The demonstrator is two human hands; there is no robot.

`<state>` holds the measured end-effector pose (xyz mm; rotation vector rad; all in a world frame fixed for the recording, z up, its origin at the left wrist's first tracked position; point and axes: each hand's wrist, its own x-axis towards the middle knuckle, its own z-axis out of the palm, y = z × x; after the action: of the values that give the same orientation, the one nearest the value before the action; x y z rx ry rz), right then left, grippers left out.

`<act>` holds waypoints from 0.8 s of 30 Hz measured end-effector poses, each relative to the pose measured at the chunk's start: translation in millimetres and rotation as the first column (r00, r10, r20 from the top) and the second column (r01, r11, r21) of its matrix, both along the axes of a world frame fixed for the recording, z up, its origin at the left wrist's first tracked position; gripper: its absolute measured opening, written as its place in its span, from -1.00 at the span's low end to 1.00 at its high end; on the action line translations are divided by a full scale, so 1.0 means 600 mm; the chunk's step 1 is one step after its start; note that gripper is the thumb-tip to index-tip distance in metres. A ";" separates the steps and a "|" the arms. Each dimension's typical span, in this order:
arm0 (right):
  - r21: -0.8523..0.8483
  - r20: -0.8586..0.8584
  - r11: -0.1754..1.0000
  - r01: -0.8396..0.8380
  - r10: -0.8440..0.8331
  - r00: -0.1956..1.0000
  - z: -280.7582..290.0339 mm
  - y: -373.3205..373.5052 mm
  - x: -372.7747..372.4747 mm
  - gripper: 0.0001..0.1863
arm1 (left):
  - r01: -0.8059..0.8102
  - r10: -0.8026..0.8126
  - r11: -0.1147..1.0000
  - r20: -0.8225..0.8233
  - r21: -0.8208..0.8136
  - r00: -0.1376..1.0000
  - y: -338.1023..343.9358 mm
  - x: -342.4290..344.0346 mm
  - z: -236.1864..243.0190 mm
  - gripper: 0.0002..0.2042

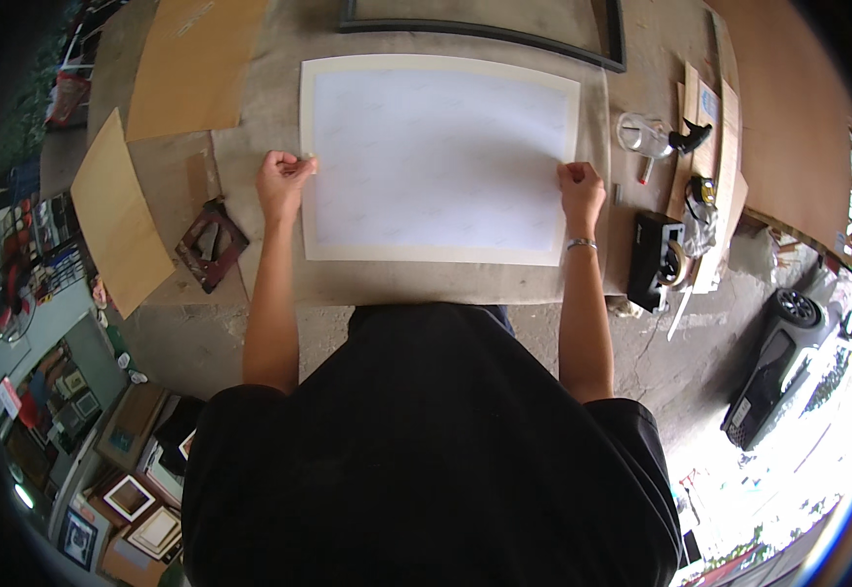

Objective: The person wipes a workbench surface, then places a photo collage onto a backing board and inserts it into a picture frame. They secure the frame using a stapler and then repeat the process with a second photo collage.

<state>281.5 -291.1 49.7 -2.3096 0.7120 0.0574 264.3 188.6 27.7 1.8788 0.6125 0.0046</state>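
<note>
A large white sheet with a cream border lies flat on the cloth-covered table in front of me. Faint marks repeat across its white middle. At its left edge my left hand is closed, thumb and fingertips pinching the border. My right hand, with a bracelet at the wrist, pinches the opposite edge at about the same height. Just beyond the sheet lies a dark empty picture frame, partly out of view.
Brown boards and a pale board lie at the left, beside a dark red tool with an opening. On the right are a spray bottle, wood strips and a black box. A car stands beyond.
</note>
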 end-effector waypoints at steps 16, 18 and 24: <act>-0.057 0.044 0.997 -0.050 0.052 0.998 -0.008 -0.019 -0.009 -0.80 | -0.027 0.028 0.959 0.002 0.282 1.000 -0.031 0.020 0.043 -0.61; -0.067 0.062 0.996 -0.056 0.060 0.996 -0.011 -0.024 -0.012 -0.80 | 0.008 -0.016 0.938 0.020 0.346 1.000 -0.031 0.021 0.047 -0.60; -0.085 0.005 0.995 -0.058 0.059 0.998 -0.002 -0.025 -0.010 -0.80 | 0.054 -0.040 0.916 -0.044 0.397 0.998 -0.027 -0.037 0.029 -0.58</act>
<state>275.7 -306.2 48.5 -2.4107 0.6543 0.0466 242.0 172.4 44.9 2.2935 0.6241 0.0704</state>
